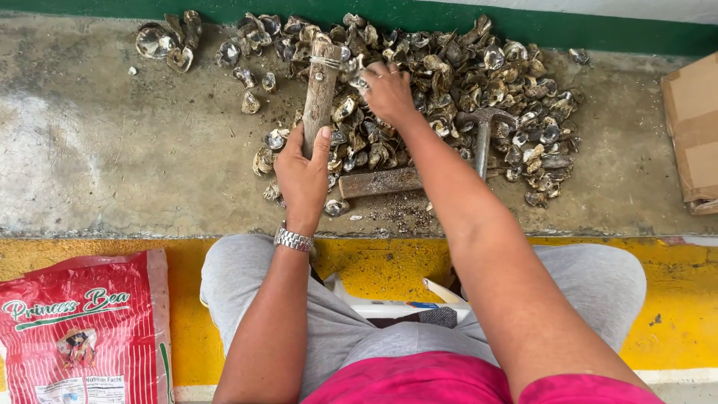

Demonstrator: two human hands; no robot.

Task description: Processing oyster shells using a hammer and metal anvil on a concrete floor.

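A large heap of grey oyster shells (pixel 449 82) lies on the concrete floor in front of me. My left hand (pixel 303 176) grips a thick wooden handle (pixel 321 86), which stands upright with its lower end hidden behind the hand. My right hand (pixel 387 91) reaches into the heap, fingers closed around a shell (pixel 360 82) near the handle's top. A flat rusty metal bar (pixel 381 182) lies on the floor between my arms. A hammer (pixel 485 131) rests on the shells to the right of my right forearm.
A red printed sack (pixel 82 329) lies at the lower left on the yellow-painted strip (pixel 374 262). A cardboard box (pixel 692 127) stands at the right edge. Several loose shells (pixel 168 41) sit apart at the upper left. A green band (pixel 598 30) runs behind the heap.
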